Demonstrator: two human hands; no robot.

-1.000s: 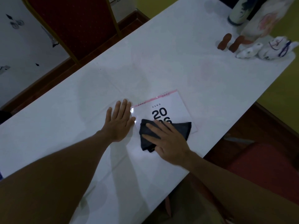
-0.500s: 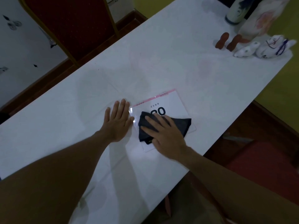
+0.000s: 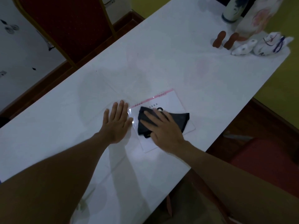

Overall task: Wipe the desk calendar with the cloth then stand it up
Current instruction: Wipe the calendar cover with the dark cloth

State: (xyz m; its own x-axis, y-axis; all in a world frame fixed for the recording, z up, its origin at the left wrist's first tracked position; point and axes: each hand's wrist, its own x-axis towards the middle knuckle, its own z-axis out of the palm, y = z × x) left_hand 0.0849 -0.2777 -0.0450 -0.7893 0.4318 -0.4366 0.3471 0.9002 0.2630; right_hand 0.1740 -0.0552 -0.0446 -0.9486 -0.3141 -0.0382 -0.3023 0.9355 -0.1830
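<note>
Since 1 second ago the right hand (image 3: pixel 163 128) has pushed the cloth (image 3: pixel 161 122) up the calendar (image 3: pixel 171 102), so the big black year digits are now almost wholly covered and only a curved bit of 1 digit shows above the fingers; a strip of bare page has come into sight below the cloth, and the small print "2569" is still readable near the pink top edge.

Largest is the 1 white table (image 3: pixel 161 62), running corner to corner across the view. Behind its far left side stands 1 red chair (image 3: pixel 64 26) with a gold frame. On the table the 1 calendar lies flat near the front edge, its pink spiral edge turned away from the person. The 1 dark cloth lies spread on it, pressed down by the right hand, which is flat and open with fingers stretched over the fabric. The left hand (image 3: pixel 117 122) is also open, palm down on the table, its fingers touching the calendar's left edge.

At the far right corner stand 1 tall vase (image 3: pixel 233 10), 1 pale wrapped shape, 2 white figurines (image 3: pixel 268 44) and 2 small brown figures (image 3: pixel 224 40). Whether the vase holds anything cannot be told.
</note>
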